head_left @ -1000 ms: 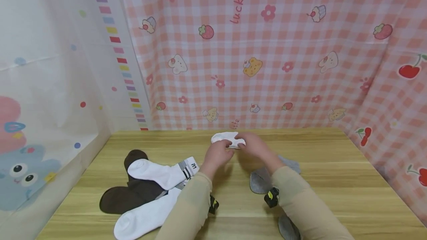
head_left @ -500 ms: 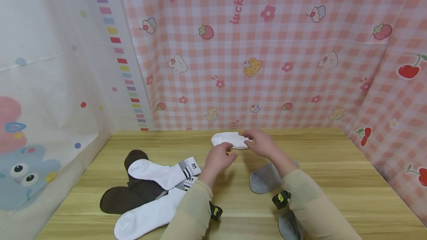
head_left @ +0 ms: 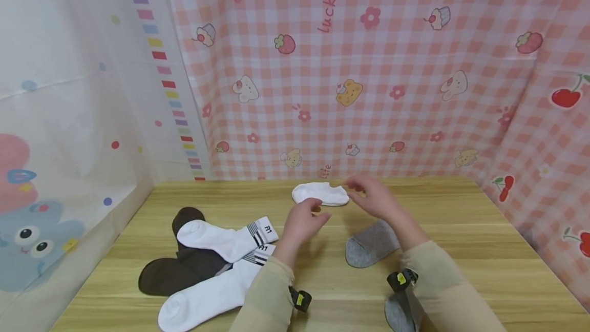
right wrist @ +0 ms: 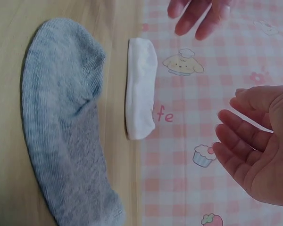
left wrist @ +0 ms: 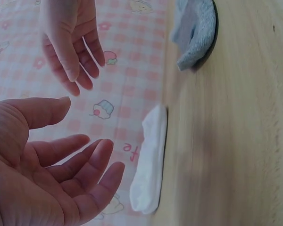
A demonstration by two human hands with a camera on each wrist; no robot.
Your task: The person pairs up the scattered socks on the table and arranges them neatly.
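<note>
- Left hand [head_left: 303,222], right hand [head_left: 377,200]: both released, fingers relaxed.
- Short white sock [head_left: 318,194]: laid near both hands, toward far edge of counter [head_left: 336,281].
- Grey socks [head_left: 371,245]: set at right, one partly covered by sleeve [head_left: 454,286].
- Brown socks [head_left: 177,276]: overlapped by white striped socks [head_left: 209,236], left.

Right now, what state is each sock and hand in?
Left hand: holding nothing
Right hand: holding nothing
Short white sock: flat, unheld
Far striped sock: laid flat
Near striped sock: partly behind left sleeve
Brown socks: partly under far striped sock
Far grey sock: unheld
Near grey sock: partly behind right sleeve
</note>
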